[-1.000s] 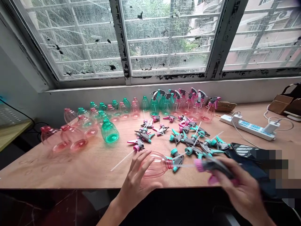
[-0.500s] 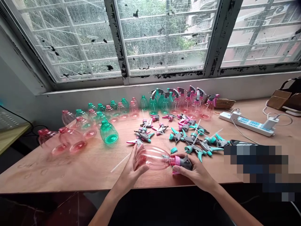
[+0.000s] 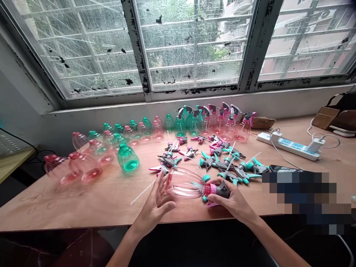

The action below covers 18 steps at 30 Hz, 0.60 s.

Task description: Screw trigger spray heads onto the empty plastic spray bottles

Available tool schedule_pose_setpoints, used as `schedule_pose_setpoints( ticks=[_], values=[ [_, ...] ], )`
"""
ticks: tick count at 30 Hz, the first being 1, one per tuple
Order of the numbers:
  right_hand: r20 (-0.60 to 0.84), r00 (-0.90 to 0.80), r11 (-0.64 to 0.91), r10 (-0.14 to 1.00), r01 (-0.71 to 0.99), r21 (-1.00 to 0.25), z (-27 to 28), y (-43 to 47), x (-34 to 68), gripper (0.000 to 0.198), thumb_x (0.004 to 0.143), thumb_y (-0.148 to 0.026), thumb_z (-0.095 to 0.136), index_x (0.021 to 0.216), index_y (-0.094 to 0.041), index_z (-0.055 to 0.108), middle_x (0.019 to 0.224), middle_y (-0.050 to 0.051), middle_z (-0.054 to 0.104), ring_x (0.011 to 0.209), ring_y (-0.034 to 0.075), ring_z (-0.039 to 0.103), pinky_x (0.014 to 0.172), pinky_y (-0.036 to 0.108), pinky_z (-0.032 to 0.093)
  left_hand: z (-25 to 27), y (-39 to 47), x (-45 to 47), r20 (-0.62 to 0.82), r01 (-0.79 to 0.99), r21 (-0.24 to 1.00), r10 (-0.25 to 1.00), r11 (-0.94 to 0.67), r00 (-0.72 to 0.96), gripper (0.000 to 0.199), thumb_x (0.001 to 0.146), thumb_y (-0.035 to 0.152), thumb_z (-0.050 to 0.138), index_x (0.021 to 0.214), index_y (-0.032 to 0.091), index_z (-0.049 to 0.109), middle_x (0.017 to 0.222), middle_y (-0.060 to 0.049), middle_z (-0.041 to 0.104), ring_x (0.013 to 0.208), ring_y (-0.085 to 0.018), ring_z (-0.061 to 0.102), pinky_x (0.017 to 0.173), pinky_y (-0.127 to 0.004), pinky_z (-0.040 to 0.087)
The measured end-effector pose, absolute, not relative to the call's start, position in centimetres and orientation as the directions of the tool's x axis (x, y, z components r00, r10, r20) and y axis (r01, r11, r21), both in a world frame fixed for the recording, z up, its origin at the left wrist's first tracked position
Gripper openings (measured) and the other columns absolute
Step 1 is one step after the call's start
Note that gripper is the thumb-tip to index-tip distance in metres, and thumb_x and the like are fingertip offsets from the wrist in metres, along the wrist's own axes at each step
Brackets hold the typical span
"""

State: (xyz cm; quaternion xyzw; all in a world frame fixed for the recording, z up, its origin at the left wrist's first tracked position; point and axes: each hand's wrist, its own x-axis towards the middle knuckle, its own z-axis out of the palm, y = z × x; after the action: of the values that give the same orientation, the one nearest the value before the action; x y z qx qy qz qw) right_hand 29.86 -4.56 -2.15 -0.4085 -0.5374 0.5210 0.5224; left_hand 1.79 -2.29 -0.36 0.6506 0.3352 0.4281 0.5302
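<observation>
A clear pink spray bottle (image 3: 185,183) lies sideways above the table's front edge, with its base to the left. My right hand (image 3: 232,198) grips its dark grey and pink trigger sprayer (image 3: 219,190), which sits on the bottle's neck. At the base end, my left hand (image 3: 155,205) is open, thumb spread away and fingertips beside the base; whether they touch it I cannot tell. Behind the bottle lie loose pink-and-grey sprayers (image 3: 170,160) and teal-and-grey sprayers (image 3: 241,170). A teal cap-like piece (image 3: 206,178) is close to my right fingers.
Headless green bottles (image 3: 128,157) and pink bottles (image 3: 86,167) stand at the left. Several bottles with sprayers (image 3: 194,124) line the wall. A white power strip (image 3: 289,144) with cables, a brown bag (image 3: 330,115) and a thin white tube (image 3: 143,192) also lie on the table (image 3: 83,204).
The pink bottle has shifted slightly right with my right hand. My left hand has loosened from around its base, the fingers spreading. The view has shifted a little.
</observation>
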Motion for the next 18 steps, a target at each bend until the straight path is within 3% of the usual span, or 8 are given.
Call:
schedule_pose_setpoints(
  ticks=[3, 5, 9, 11, 15, 18],
  values=[
    [0.142, -0.145, 0.135, 0.979, -0.053, -0.989, -1.89, -4.69, 29.78, 0.033, 0.08, -0.039, 0.084, 0.102, -0.021, 0.067, 0.086, 0.0, 0.069, 0.073, 0.017, 0.07, 0.068, 0.027, 0.06, -0.45, -2.26, 1.61, 0.127, 0.065, 0.983, 0.897, -0.17, 0.423, 0.094, 0.089, 0.038, 0.074, 0.161, 0.035, 0.015, 0.17, -0.01, 0.02, 0.155, -0.032, 0.023, 0.124, -0.052, 0.028],
    [0.144, -0.133, 0.141, 0.981, -0.028, -0.99, -1.72, -4.63, 29.73, 0.032, 0.081, -0.04, 0.083, 0.101, -0.021, 0.067, 0.085, 0.0, 0.071, 0.073, 0.018, 0.071, 0.068, 0.028, 0.06, -0.49, -2.25, 1.55, 0.096, 0.138, 0.975, 0.894, -0.173, 0.438, 0.094, 0.088, 0.033, 0.075, 0.161, 0.034, 0.017, 0.169, -0.01, 0.024, 0.154, -0.031, 0.026, 0.125, -0.052, 0.027],
    [0.112, -0.093, 0.106, 0.989, -0.068, -0.992, -1.73, -4.33, 29.76, 0.035, 0.079, -0.042, 0.083, 0.099, -0.021, 0.065, 0.087, 0.001, 0.073, 0.076, 0.021, 0.073, 0.07, 0.031, 0.06, -0.44, -2.27, 1.56, 0.191, 0.137, 0.952, 0.881, -0.273, 0.432, 0.095, 0.09, 0.028, 0.072, 0.161, 0.037, 0.01, 0.161, -0.011, 0.039, 0.144, -0.031, 0.044, 0.116, -0.051, 0.045],
    [0.111, -0.092, 0.105, 0.99, -0.07, -0.992, -1.94, -4.24, 29.87, 0.034, 0.08, -0.042, 0.083, 0.1, -0.021, 0.066, 0.087, 0.001, 0.073, 0.076, 0.02, 0.073, 0.071, 0.031, 0.059, -0.31, -2.34, 1.57, 0.224, 0.142, 0.939, 0.871, -0.313, 0.438, 0.095, 0.091, 0.028, 0.071, 0.161, 0.039, 0.009, 0.162, -0.011, 0.037, 0.142, -0.031, 0.048, 0.112, -0.051, 0.049],
    [0.126, -0.121, 0.126, 0.985, -0.007, -0.992, -2.24, -4.27, 30.15, 0.036, 0.081, -0.044, 0.081, 0.105, -0.02, 0.068, 0.088, 0.002, 0.072, 0.077, 0.021, 0.072, 0.075, 0.034, 0.059, -0.11, -2.54, 1.39, 0.199, 0.15, 0.942, 0.857, -0.301, 0.475, 0.103, 0.084, 0.032, 0.08, 0.16, 0.041, 0.011, 0.166, -0.011, 0.029, 0.145, -0.034, 0.043, 0.118, -0.056, 0.039],
    [0.116, -0.145, 0.119, 0.983, 0.01, -0.993, -1.97, -4.41, 30.17, 0.037, 0.082, -0.045, 0.08, 0.106, -0.02, 0.068, 0.087, 0.002, 0.071, 0.076, 0.021, 0.071, 0.073, 0.035, 0.059, -0.1, -2.57, 1.19, 0.159, 0.086, 0.97, 0.865, -0.226, 0.477, 0.095, 0.087, 0.04, 0.076, 0.16, 0.041, 0.016, 0.168, -0.012, 0.023, 0.143, -0.037, 0.046, 0.116, -0.059, 0.039]
  ],
)
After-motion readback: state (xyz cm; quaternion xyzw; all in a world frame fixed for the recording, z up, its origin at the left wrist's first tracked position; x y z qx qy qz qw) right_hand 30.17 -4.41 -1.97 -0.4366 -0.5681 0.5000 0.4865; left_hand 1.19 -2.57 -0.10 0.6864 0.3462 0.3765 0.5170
